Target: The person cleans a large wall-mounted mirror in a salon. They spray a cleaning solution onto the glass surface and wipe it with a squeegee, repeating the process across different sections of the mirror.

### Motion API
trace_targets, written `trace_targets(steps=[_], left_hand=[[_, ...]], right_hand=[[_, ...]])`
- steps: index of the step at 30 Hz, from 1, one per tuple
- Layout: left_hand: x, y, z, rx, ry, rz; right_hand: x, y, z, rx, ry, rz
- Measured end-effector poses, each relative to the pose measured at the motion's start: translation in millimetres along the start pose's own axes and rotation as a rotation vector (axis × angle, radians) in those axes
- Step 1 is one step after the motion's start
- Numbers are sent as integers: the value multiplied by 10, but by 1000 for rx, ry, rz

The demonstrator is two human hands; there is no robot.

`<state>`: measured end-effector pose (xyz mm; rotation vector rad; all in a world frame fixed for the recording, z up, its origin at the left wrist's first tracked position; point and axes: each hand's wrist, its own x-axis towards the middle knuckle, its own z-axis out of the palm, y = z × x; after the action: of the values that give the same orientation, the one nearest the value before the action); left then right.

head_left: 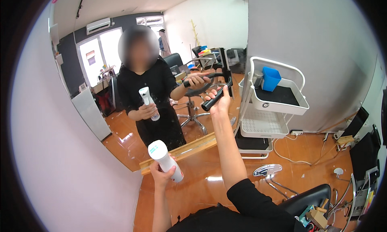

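Observation:
My left hand (163, 173) is wrapped around a white spray bottle (160, 154) in front of the mirror's lower edge, its rounded top tilted up and left. With my right arm stretched forward, my right hand (219, 101) grips the thick black tubular handle of a squeegee (209, 105). The handle curves up to a narrow, straight black head standing upright at the right side of the large mirror (125, 149). Whether the head presses on the glass is hard to tell. The reflection repeats both hands, the bottle and the curved handle.
A wooden ledge (181, 152) runs under the mirror. To its right stands a white tiered trolley (278, 103) with a blue bin (271, 79) on top. A white cable (294, 161) crosses the tiled floor near a chrome footrest (267, 170). A black chair (310, 199) is at lower right.

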<state>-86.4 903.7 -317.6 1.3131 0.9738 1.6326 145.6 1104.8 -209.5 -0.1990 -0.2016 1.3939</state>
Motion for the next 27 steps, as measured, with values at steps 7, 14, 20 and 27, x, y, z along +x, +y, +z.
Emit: trace_targets(steps=[7,14,20,27], left_hand=[[-90,121,-330,45,40,33],[-234,187,-741,-15,60,24],[-385,233,-1142,21,136,45],[-540,340,-1506,10,253,93]], right_hand=[[-399,568,21,0,13,46],[-841,1175,266,9,54,71],[-1122,1822,388,-29,-48,149],[-1733,2678,752,-283,-149,151]])
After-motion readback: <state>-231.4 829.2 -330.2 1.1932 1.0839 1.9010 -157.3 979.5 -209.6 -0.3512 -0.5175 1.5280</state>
